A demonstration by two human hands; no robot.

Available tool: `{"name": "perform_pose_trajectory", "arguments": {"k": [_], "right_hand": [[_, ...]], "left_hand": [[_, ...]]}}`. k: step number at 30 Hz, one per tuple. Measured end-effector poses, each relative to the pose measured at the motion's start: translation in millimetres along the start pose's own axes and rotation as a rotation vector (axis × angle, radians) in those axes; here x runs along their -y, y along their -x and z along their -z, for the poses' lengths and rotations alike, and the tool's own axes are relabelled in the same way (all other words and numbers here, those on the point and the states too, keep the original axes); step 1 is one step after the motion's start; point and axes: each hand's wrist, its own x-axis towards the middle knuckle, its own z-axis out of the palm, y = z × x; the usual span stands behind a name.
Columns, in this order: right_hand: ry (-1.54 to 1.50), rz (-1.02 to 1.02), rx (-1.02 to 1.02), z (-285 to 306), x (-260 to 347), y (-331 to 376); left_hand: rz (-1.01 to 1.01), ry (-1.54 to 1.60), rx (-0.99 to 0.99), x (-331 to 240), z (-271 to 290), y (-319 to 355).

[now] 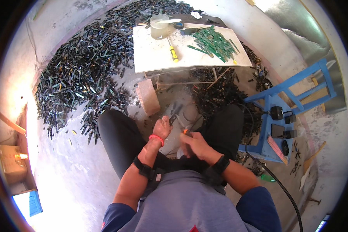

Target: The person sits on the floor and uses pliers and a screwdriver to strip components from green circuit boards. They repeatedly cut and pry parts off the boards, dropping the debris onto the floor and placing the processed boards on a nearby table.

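The dark narrow strip (pixel 175 112) sits just above frame centre, pinched at its lower end by the left hand (pixel 162 128) — fingers closed around it. Its long axis tilts up and to the right, so the free end pokes away from the body toward the low table. It looks like one of the same dark sticks heaped on the floor, though it's too small and blurry to be sure.

The right hand (pixel 195 144) is just lower right of it, curled shut around an orange-handled tool (pixel 186 132) whose tip points up-left at the held end of the strip. So the strip lies up and left of the right fingers, near but not clearly touching — the left hand is the one actually on it.

Outward from there: a brick (pixel 148 96) stands upper left of the hands, the white tabletop (pixel 154 58) at top centre carries a pile of green strips (pixel 214 43), a plastic cup (pixel 159 26) and a yellow-handled screwdriver (pixel 174 53). A big dark scrap pile (pixel 85 73) fills the upper left, and a blue wooden stool (pixel 282 112) with chargers sits at right.
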Motion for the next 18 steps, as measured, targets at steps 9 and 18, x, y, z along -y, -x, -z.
{"name": "perform_pose_trajectory", "arguments": {"k": [9, 18], "right_hand": [[0.132, 0.034, 0.091, 26.8, 16.1, 26.9], [-0.198, -0.029, 0.267, 29.5, 11.3, 21.4]], "left_hand": [[0.210, 0.287, 0.303, -15.7, 4.6, 8.1], [0.224, 0.448, 0.410, -22.9, 4.3, 10.0]]}}
